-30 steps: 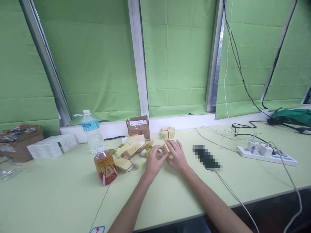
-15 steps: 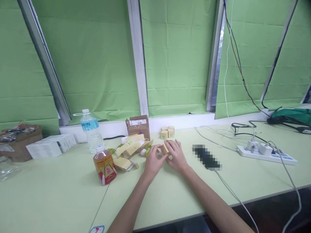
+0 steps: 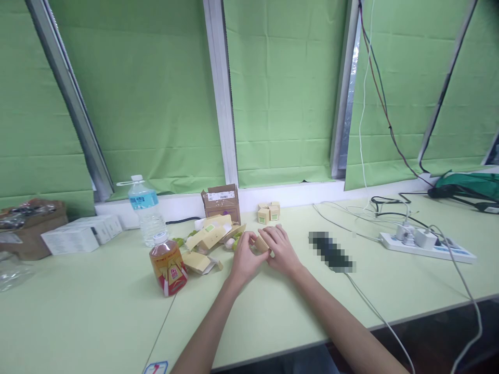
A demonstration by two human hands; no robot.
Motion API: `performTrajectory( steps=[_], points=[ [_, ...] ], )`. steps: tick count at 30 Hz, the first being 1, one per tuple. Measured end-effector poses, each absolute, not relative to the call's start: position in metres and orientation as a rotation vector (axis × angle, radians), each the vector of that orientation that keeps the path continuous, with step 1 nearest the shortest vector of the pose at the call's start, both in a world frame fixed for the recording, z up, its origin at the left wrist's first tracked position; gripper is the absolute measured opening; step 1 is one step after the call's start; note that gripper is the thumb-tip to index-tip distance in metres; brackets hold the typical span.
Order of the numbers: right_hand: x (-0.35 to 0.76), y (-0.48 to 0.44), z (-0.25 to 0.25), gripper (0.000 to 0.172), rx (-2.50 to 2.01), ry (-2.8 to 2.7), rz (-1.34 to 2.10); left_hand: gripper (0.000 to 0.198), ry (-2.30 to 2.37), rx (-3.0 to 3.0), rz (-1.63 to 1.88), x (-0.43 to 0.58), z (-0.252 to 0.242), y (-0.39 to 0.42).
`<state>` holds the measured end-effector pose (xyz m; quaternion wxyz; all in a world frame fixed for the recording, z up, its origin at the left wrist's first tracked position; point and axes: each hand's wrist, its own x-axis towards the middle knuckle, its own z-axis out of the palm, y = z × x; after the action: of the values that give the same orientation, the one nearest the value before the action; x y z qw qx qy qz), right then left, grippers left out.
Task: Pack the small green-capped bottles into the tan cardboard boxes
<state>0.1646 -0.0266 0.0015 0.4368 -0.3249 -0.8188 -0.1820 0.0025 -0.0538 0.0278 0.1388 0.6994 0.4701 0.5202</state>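
Observation:
Between my two hands is a small tan cardboard box, partly covered by my fingers. My left hand grips it from the left, thumb towards the right hand. From the right, my right hand has its fingers over the box's upper side. Behind the hands stand several small tan boxes in a cluster, with green labels on the front ones. Left of my left hand lies a heap of flattened tan cartons, with small green round items partly hidden at its edge.
A tea bottle and a large water bottle stand left of the heap. A brown carton is by the wall. To the right are a blurred dark object with a cable and a power strip.
The small box has turned slightly between my fingers, and my right fingers have shifted a little to the left. Everything else stays in place.

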Motion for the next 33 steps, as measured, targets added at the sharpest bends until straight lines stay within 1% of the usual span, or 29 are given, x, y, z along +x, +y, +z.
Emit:
performTrajectory(
  steps=[16,22,33],
  points=[
    [0.1645,-0.0312,0.0083,0.08,-0.827,-2.096,-0.45,0.045,1.46,2.035,1.397,0.002,0.0338,-0.0588],
    [0.1662,-0.0302,0.0083,0.082,-0.825,-2.104,-0.467,0.046,1.492,2.058,1.402,0.0028,0.0332,-0.0586],
    [0.1672,-0.0289,0.0069,0.078,-0.834,-2.107,-0.446,0.044,1.487,2.063,1.431,0.0051,0.0313,-0.0578]
  ],
)
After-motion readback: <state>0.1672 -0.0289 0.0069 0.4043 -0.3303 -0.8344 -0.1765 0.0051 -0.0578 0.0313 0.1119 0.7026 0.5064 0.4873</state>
